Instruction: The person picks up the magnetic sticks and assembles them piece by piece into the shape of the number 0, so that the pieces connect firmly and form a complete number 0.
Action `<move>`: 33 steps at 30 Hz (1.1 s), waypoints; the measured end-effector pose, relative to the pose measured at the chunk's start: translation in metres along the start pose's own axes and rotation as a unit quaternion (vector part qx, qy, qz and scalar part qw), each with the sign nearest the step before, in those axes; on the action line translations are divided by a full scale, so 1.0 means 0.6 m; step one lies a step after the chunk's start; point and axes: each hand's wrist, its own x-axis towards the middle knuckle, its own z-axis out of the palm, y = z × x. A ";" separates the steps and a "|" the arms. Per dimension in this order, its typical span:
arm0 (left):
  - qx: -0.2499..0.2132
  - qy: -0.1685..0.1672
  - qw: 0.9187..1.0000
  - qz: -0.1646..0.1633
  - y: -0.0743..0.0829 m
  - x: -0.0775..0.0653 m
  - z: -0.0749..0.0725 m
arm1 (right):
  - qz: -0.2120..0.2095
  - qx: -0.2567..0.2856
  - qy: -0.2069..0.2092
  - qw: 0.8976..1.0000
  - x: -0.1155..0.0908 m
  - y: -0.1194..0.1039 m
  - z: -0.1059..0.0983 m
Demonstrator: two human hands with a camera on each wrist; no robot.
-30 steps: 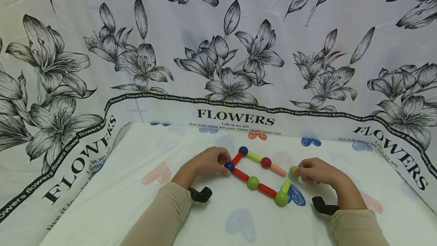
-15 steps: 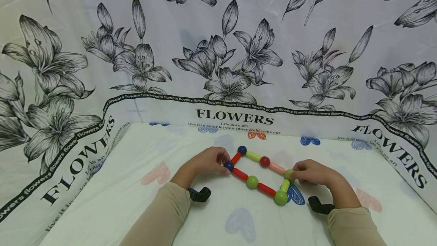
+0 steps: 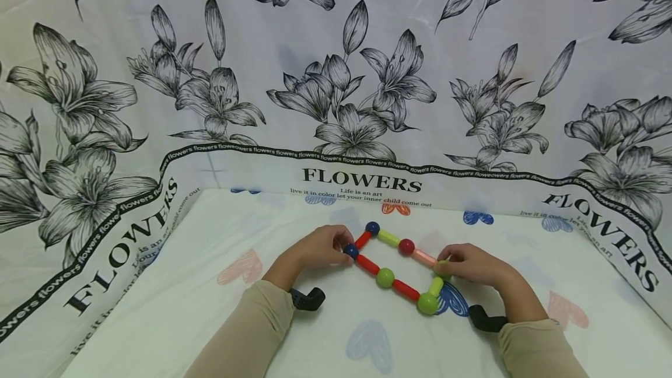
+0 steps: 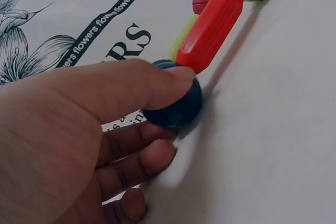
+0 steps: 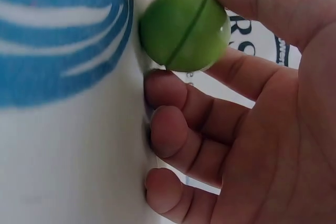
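A closed four-sided frame of balls and magnetic-looking rods lies on the white cloth in the head view. My left hand (image 3: pixel 324 247) pinches the blue ball (image 4: pixel 173 109) at its left corner, thumb on top. A red rod (image 4: pixel 212 30) joins that ball. At the right corner, my right hand (image 3: pixel 475 262) holds a green ball (image 5: pixel 184 31) between thumb and forefinger, the other fingers loosely curled. This ball meets a salmon rod (image 3: pixel 424 258) and a lime rod (image 3: pixel 436 286). Another green ball (image 3: pixel 427 303) forms the near corner, a dark blue ball (image 3: pixel 372 228) the far one.
Midway along the sides sit a red ball (image 3: pixel 406 247) and a green ball (image 3: pixel 385 277). A white cloth (image 3: pixel 294 343) with printed hearts covers the surface. Behind it hangs a flower-printed curtain (image 3: pixel 236 45). Black wrist devices (image 3: pixel 308 299) sit on both wrists.
My right hand has brought its green ball left onto the ends of the salmon and lime rods, closing the gap. The frame has shifted slightly left and away; my left hand stays on its ball.
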 end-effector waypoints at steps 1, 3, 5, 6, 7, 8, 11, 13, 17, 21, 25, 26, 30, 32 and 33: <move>0.000 0.006 1.000 -0.001 0.000 0.001 0.000 | 0.000 -0.002 0.000 1.000 0.001 -0.002 0.001; 0.003 0.019 1.000 -0.005 -0.001 0.004 0.001 | 0.002 -0.006 -0.004 1.000 0.001 -0.006 0.004; 0.009 0.034 0.999 -0.013 -0.004 0.005 0.003 | 0.004 -0.009 -0.009 1.000 0.003 -0.009 0.009; 0.012 0.043 0.999 -0.018 -0.005 0.006 0.004 | 0.004 -0.008 -0.013 1.000 0.003 -0.012 0.011; 0.017 0.053 0.998 -0.025 -0.006 0.007 0.005 | 0.000 -0.009 -0.017 1.000 0.004 -0.014 0.013; 0.021 0.062 0.997 -0.031 -0.006 0.008 0.006 | -0.005 -0.009 -0.024 1.000 0.005 -0.016 0.016; 0.030 0.094 0.994 -0.043 -0.006 0.008 0.009 | -0.022 -0.005 -0.044 0.999 0.005 -0.026 0.022; 0.035 0.112 0.992 -0.048 -0.004 0.009 0.011 | -0.029 -0.003 -0.058 0.998 0.006 -0.034 0.026; 0.039 0.135 0.988 -0.056 0.001 0.009 0.013 | -0.033 -0.005 -0.079 0.996 0.007 -0.052 0.036; 0.042 0.143 0.987 -0.061 0.003 0.010 0.015 | -0.027 -0.015 -0.078 0.997 0.009 -0.063 0.044; 0.047 0.141 0.987 -0.061 0.003 0.011 0.016 | -0.013 -0.021 -0.072 0.997 0.010 -0.067 0.047; 0.049 0.139 0.987 -0.059 0.003 0.011 0.016 | -0.011 -0.025 -0.071 0.997 0.010 -0.067 0.047; 0.052 0.135 0.988 -0.056 0.002 0.013 0.017 | -0.010 -0.032 -0.070 0.997 0.009 -0.069 0.046; 0.051 0.134 0.988 -0.058 0.002 0.014 0.018 | -0.020 -0.027 -0.072 0.997 0.007 -0.069 0.044; 0.050 0.133 0.988 -0.060 0.002 0.015 0.018 | -0.026 -0.023 -0.071 0.997 0.006 -0.069 0.043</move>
